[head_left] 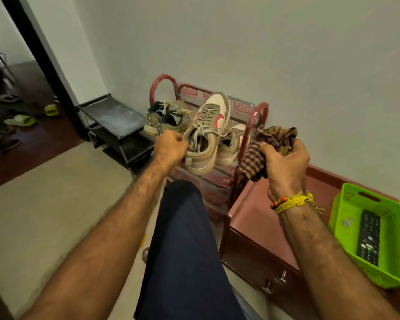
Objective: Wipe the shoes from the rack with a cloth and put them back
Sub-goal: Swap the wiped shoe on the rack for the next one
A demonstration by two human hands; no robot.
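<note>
Now we grip the sneaker (206, 135) at its collar with our left hand (170, 146) over the rack (252, 125), our right hand (284, 162) clutching the cloth (267, 146); next, probably, bring them together to wipe.

Rack (254, 121) top crowded: sneakers (169, 116) left.

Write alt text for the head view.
The left hand grips a beige sneaker by its heel over a red rack, while the right hand holds a checked cloth. More shoes sit on the rack; a green basket is at right.
</note>
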